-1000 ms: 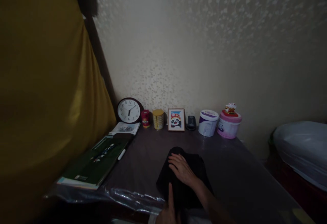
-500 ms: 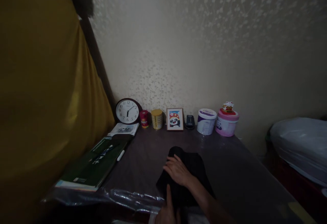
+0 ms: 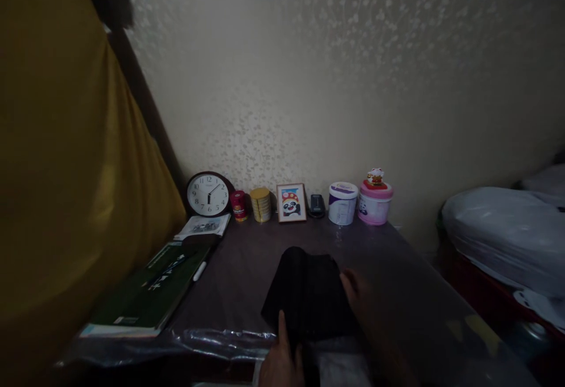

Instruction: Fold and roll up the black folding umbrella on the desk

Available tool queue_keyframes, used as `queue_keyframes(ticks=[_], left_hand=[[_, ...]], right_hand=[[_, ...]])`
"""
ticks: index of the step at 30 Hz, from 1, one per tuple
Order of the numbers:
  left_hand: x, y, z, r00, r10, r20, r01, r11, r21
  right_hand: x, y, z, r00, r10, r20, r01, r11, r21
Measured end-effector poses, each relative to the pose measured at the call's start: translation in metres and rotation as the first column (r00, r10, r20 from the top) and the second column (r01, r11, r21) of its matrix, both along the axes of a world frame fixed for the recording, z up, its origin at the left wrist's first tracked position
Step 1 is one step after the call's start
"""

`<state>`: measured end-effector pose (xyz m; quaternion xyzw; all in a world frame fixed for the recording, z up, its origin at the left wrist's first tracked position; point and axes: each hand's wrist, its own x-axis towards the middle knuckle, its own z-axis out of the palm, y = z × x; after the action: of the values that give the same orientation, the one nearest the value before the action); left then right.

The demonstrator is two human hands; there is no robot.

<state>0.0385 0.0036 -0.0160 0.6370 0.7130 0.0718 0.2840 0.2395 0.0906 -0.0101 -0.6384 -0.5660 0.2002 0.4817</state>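
A dark black cloth (image 3: 309, 293), folded into a rough rectangle with a crease running front to back, lies on the near middle of the table. My left hand (image 3: 281, 360) is at its near edge, index finger stretched out over the fabric; the other fingers are partly hidden. At the cloth's right edge is my right hand (image 3: 354, 288), its fingers closed round the border. Dim light and blur hide much of that hand.
A plastic-covered table (image 3: 247, 257) bears a green book (image 3: 150, 293) and white marker (image 3: 199, 271) at left. Along the wall stand a clock (image 3: 208, 195), red tin (image 3: 239, 205), yellow can (image 3: 261, 205), framed panda picture (image 3: 291, 203) and two tubs (image 3: 343, 203). A yellow curtain (image 3: 88, 169) hangs left.
My right hand has moved from the top of the cloth to its right edge. The cloth looks flatter and squarer. My left hand stays at the near edge; the view has shifted slightly.
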Motion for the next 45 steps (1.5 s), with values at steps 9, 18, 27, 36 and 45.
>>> queue_keyframes(ticks=[9, 18, 27, 36, 45], left_hand=[[0.002, -0.001, 0.0, 1.0, 0.002, -0.009, -0.002, 1.0, 0.017], [0.0, -0.001, -0.001, 1.0, -0.003, 0.027, 0.002, 1.0, 0.015], [0.0, -0.003, 0.003, 1.0, -0.012, 0.024, 0.011, 1.0, 0.027], [-0.002, -0.002, 0.002, 1.0, -0.006, 0.016, 0.006, 1.0, 0.027], [-0.003, -0.004, 0.0, 0.996, 0.041, 0.078, -0.043, 0.999, 0.018]], right_hand=[[-0.009, 0.01, -0.026, 0.999, -0.011, -0.047, 0.007, 0.995, -0.097], [-0.01, 0.033, -0.004, 0.982, 0.101, -0.159, -0.124, 0.982, -0.142], [-0.067, 0.05, 0.042, 0.883, 0.223, -0.413, -0.328, 0.922, -0.203], [-0.125, 0.07, 0.02, 0.89, 0.277, -0.364, -0.387, 0.879, -0.278], [-0.132, 0.08, 0.002, 0.945, 0.314, -0.091, -0.326, 0.881, -0.343]])
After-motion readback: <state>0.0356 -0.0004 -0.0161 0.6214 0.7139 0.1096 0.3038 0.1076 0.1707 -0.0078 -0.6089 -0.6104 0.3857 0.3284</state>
